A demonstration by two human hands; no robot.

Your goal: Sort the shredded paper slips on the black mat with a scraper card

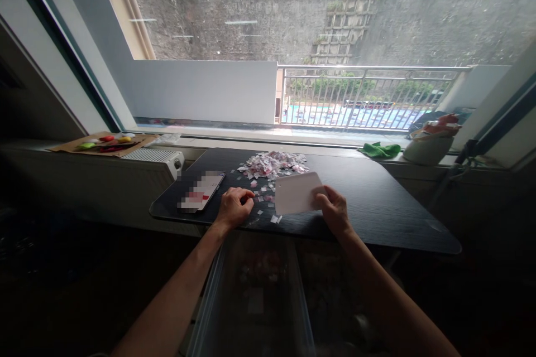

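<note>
My right hand (335, 211) grips a white rectangular card (297, 194) by its right edge, thumb in front, tilted up over the table. Left of it, my left hand (235, 206) is closed near the table's front edge, fingers curled together. A thin dark line shows at its fingertips, too small to name. Beyond both hands lies a heap of small pale and pinkish paper-like pieces (272, 164). Several loose pieces are scattered between the heap and the table's front edge, some by my left fingertips and below the card.
The dark table (385, 206) stands against a window. A blurred-out phone-like object (203, 192) lies left of my left hand. A clear plastic bin (299, 295) stands below the front edge. The sill holds a green cloth (380, 150), a pale container (431, 148) and a cardboard sheet (75, 146).
</note>
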